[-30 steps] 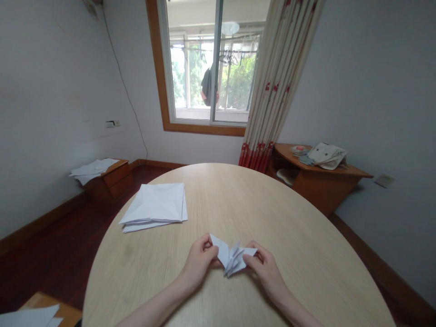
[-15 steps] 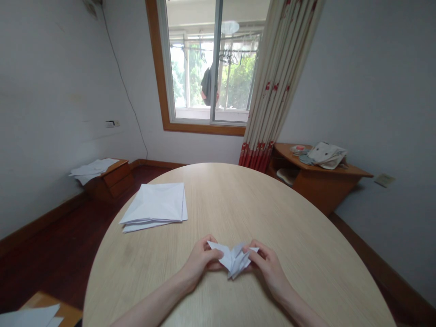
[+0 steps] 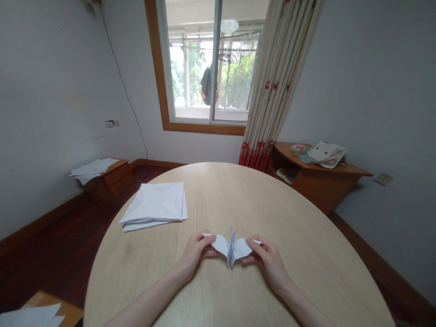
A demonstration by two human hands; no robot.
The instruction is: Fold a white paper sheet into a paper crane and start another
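A small folded white paper crane (image 3: 231, 250) is between my two hands, above the near half of the round wooden table (image 3: 238, 195). Its two wings spread out sideways, with thin upright points in the middle. My left hand (image 3: 198, 250) pinches the left wing, thumb on top and fingers beneath. On the other side, my right hand (image 3: 266, 254) grips the right wing in the same manner. The fingers under the paper are partly hidden.
A stack of white paper squares (image 3: 155, 203) lies on the table's left side. Loose sheets (image 3: 32, 315) are at the lower left. A brown cabinet (image 3: 116, 179) with papers stands left, and a corner desk (image 3: 327, 172) with a cloth bag stands right.
The wings have been drawn apart and lie flatter, and the middle points now stand upright. Both hands have shifted slightly outward, still holding the paper.
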